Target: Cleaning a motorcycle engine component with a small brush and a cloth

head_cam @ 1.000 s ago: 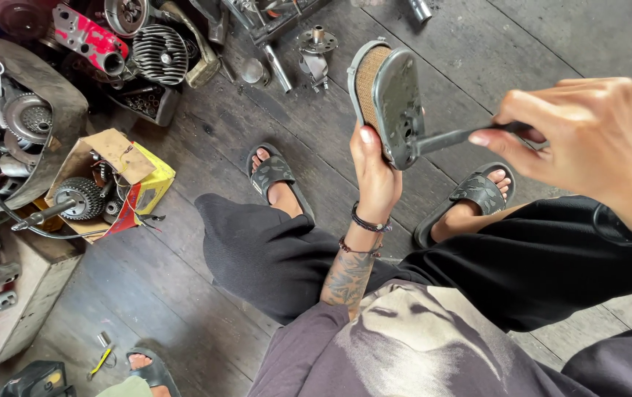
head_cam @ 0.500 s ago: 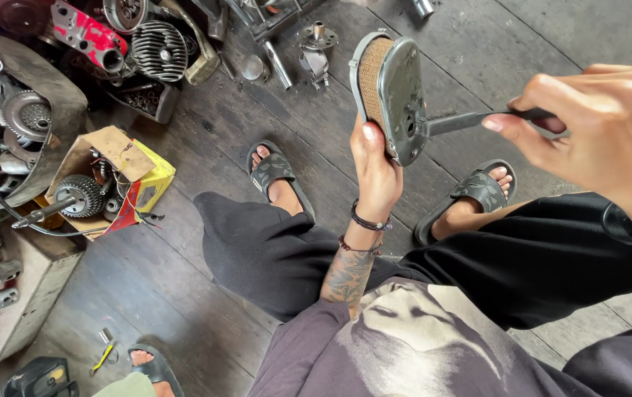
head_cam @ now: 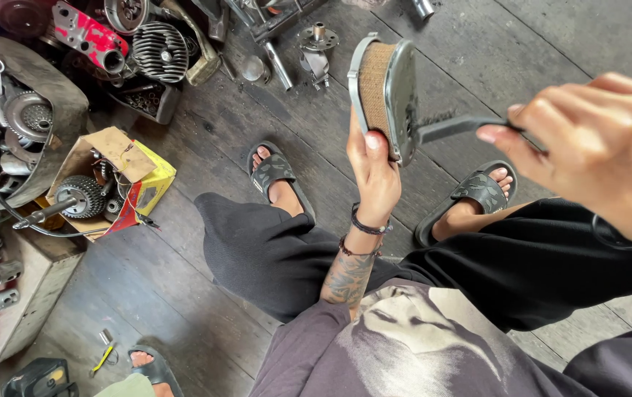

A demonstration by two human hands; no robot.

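Your left hand [head_cam: 375, 173] is closed around the lower edge of an air filter element [head_cam: 383, 95], thumb on the near face, holding it upright on edge in the air above the gap between your two feet. The filter has a grey metal frame and a tan pleated core facing left in the head view. Your right hand [head_cam: 595, 143] is closed in a fingertip pinch on a dark, slender tool [head_cam: 452, 129] held roughly level; its tip meets the right face of the filter frame. What kind of tool it is cannot be told, as the hand covers its rear end.

Both wrists carry dark bands. You are seated, in black trousers, with a sandal on the left foot [head_cam: 275, 176] and a sandal on the right foot [head_cam: 478, 195], both flat on the dark wooden plank floor [head_cam: 184, 294].

To your left stands an open cardboard box [head_cam: 121, 180], part yellow, holding gear-like metal parts. Beyond it lie a finned engine cylinder [head_cam: 160, 50], a red-painted casting [head_cam: 84, 33] and assorted loose metal pieces, well apart from your hands. A flanged hub part [head_cam: 317, 45] stands on the floor just beyond the filter. A second person's sandalled foot [head_cam: 151, 367] shows at the lower left edge, clear of your work
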